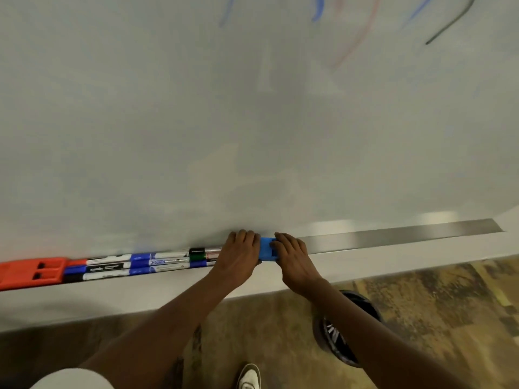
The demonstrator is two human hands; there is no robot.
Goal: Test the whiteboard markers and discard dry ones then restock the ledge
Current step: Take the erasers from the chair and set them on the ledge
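Several whiteboard markers (146,265) with blue, green, black and red caps lie end to end on the metal ledge (393,237) under the whiteboard (252,122). A blue eraser (266,249) sits on the ledge to their right. My left hand (238,256) rests palm down on the right end of the marker row, touching the eraser's left side. My right hand (292,255) grips the eraser's right side, fingers curled over it. Blue, red and black test strokes (354,37) mark the top of the board.
An orange-red eraser (33,272) lies at the ledge's left end. A dark round bin (348,327) stands on the patterned floor under my right forearm. My shoe (248,377) shows at the bottom. The ledge right of my hands is bare metal.
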